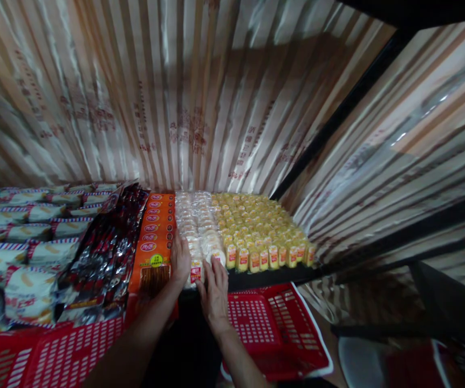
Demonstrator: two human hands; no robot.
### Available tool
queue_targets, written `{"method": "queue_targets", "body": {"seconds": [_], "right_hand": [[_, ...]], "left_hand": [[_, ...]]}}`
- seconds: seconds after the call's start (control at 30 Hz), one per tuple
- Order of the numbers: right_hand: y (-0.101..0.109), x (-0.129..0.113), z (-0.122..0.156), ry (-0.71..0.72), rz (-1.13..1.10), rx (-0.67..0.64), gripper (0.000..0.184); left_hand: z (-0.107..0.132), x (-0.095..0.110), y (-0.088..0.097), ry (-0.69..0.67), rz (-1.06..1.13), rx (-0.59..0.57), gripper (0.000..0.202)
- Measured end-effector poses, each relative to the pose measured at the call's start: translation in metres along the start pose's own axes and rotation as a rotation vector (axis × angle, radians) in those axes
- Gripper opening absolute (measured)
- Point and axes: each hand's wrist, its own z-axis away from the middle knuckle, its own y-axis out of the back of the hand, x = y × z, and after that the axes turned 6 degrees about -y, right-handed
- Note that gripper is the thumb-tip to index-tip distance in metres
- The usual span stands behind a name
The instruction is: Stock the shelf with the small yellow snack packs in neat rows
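On a dark shelf [273,276] stand rows of packaged snacks. My left hand [179,257] lies with its fingers stretched out against the front of the pale round-cake packets [194,226], next to the orange boxes [156,237]. My right hand [215,288] rests just right of it, fingers extended and together, touching the front pale packets at the shelf edge. Between the two hands sits a small packet with a red label [196,274]. Neither hand grips anything that I can see.
Yellow packets [260,231] fill the shelf to the right. Dark shiny wrappers [105,253] and white striped packets [26,242] lie to the left. A red plastic basket [293,328] sits below the shelf, another red basket [46,355] at lower left. A striped wall [176,97] rises behind.
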Motion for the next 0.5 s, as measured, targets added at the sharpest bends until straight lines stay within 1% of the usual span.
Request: {"method": "queue_targets", "body": {"seconds": [0.13,0.23,0.37,0.5], "right_hand": [[0.000,0.003,0.000,-0.008,-0.011,0.013,0.046],[0.002,0.004,-0.001,0.007,-0.014,0.002,0.040],[0.006,0.004,-0.002,0.036,-0.003,-0.019,0.030],[0.010,0.004,0.000,0.068,0.020,-0.029,0.029]], "left_hand": [[0.001,-0.002,-0.004,-0.075,-0.108,0.023,0.050],[0.001,-0.007,-0.006,-0.119,-0.149,0.024,0.049],[0.000,-0.011,-0.007,-0.137,-0.193,0.036,0.046],[0.002,-0.015,-0.006,-0.147,-0.248,0.007,0.044]]}}
